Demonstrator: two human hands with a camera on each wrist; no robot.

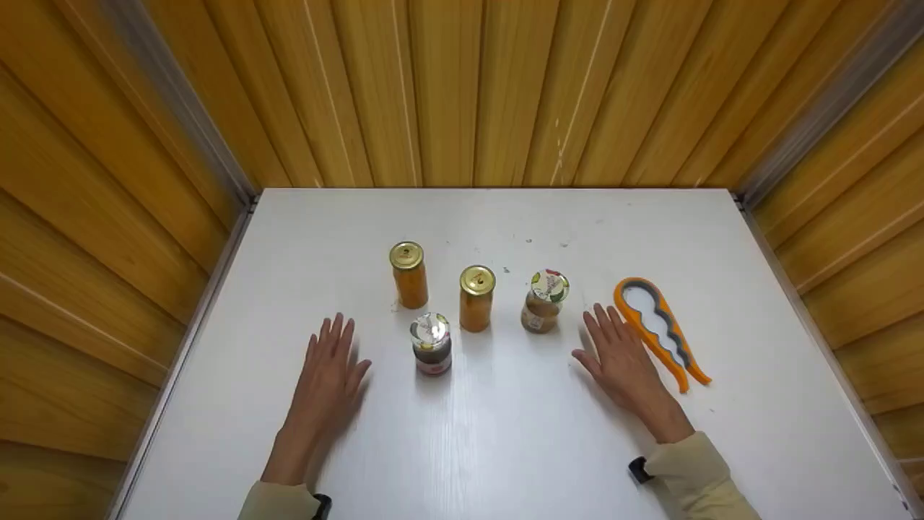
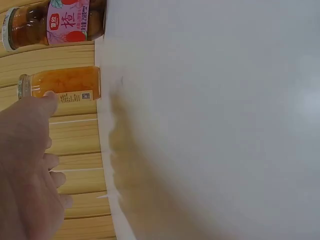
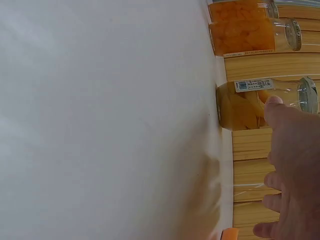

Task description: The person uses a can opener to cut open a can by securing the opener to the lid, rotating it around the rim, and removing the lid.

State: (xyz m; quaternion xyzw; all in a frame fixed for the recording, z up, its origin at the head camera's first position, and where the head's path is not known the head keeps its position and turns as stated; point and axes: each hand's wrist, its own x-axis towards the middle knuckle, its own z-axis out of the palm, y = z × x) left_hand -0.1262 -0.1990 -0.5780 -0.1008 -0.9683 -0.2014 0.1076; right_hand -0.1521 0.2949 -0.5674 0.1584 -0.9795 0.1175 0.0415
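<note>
Several glass jars stand upright on the white table (image 1: 505, 448). Two hold orange contents under gold lids: a back-left jar (image 1: 410, 282) and a middle jar (image 1: 476, 303). A jar with dark contents (image 1: 432, 350), pink-labelled in the left wrist view, stands nearest the front; a jar with yellowish pieces (image 1: 541, 307) is at the right. Both have patterned lids. My left hand (image 1: 328, 375) spreads its fingers left of the dark jar, holding nothing. Between the yellowish jar and an orange-and-grey jar opener (image 1: 657, 328), my right hand (image 1: 621, 361) is likewise spread and free of objects.
Yellow wood-patterned panels (image 1: 469, 94) rise behind the table and on both sides. Metal posts (image 1: 195, 108) mark the back corners. Small dark marks dot the tabletop behind the jars.
</note>
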